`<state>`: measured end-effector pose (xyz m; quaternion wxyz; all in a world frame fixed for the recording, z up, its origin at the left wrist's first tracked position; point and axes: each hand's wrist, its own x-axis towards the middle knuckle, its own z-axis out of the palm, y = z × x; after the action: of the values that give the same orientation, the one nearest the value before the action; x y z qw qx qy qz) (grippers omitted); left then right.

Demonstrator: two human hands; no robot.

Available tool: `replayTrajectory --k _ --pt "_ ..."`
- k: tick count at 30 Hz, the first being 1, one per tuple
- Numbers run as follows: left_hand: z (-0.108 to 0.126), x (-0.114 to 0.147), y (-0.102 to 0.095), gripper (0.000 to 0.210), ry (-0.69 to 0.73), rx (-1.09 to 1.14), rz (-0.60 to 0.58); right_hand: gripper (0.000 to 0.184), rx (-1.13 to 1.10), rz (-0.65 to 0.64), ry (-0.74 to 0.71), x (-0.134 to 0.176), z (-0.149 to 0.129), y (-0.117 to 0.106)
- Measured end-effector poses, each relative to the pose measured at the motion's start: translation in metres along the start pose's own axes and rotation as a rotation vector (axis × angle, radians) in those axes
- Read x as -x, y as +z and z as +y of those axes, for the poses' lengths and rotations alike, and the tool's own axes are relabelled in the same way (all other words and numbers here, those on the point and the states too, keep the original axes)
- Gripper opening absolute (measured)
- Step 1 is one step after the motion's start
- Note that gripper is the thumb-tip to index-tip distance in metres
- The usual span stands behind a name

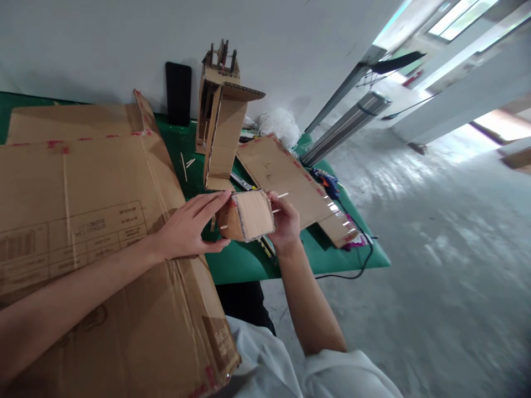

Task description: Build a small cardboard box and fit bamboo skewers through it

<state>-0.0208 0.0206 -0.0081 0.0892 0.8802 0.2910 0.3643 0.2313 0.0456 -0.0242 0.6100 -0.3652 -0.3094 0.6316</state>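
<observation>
A small cardboard box with thin white sticks poking out of its sides is held above the green table. From the left, my left hand grips it, thumb below and fingers along the top edge. My right hand closes on the box's right side, near two protruding sticks; some of its fingers are hidden behind the box. Just beyond stands a tall cardboard structure with an open, tray-like front. Scissors lie partly hidden behind the box.
A large flattened carton covers the left side. A black phone leans against the wall. Loose sticks, a cardboard sheet, a glue gun with a black cable, and white stringy material lie on the green table.
</observation>
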Motion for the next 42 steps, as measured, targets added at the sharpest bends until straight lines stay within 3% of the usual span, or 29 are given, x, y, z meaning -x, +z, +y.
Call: replayTrajectory --k 11,18,24,27,30,35,39,42 --pt "-0.003 0.000 0.002 0.102 0.057 0.005 -0.004 0.019 0.043 0.043 -0.096 0.005 0.000 0.005" --pt "-0.004 -0.002 0.002 0.101 0.068 -0.014 -0.019 0.028 0.077 0.102 0.028 -0.001 0.004 -0.005" --pt "-0.004 -0.001 0.004 0.095 0.026 0.091 -0.011 0.035 0.110 0.142 -0.035 -0.001 0.006 -0.005" --pt "-0.004 0.000 0.005 0.078 0.029 0.184 0.040 0.036 0.104 0.125 -0.063 -0.002 0.006 -0.005" --pt "-0.004 0.000 0.005 0.064 0.019 0.186 0.018 0.034 0.095 0.113 -0.058 -0.002 0.005 -0.006" --pt "-0.004 -0.001 0.002 0.063 -0.038 0.207 -0.004 0.024 0.115 0.063 -0.046 0.001 0.001 -0.008" --pt "-0.003 -0.001 0.002 0.063 -0.020 0.219 -0.001 0.026 0.074 -0.039 -0.032 0.003 -0.002 -0.011" --pt "-0.003 0.000 0.002 0.063 -0.014 0.219 0.022 0.021 0.046 -0.046 -0.046 0.004 -0.001 -0.011"
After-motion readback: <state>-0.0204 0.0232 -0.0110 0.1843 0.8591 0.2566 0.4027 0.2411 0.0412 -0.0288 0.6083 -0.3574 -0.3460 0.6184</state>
